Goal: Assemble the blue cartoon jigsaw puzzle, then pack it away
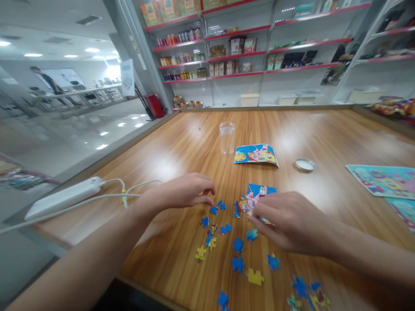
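Note:
Several loose blue and yellow puzzle pieces point(238, 245) lie scattered on the wooden table point(181, 147) in front of me. A partly joined cartoon puzzle section point(256, 194) lies just beyond my right hand point(288, 222), whose fingertips press flat on its near edge. My left hand point(184, 192) hovers to the left, its fingers curled in a loose pinch just above a blue piece point(214, 210); whether it holds anything I cannot tell. A printed cartoon reference picture point(256, 154) lies farther back.
A clear plastic cup point(227, 137) stands behind the pieces, with a round white lid point(304, 164) to the right. Colourful puzzle boards point(382, 179) lie at the right edge. A white power strip point(61, 198) with cables sits at the left edge. Stocked shelves point(246, 52) line the back wall.

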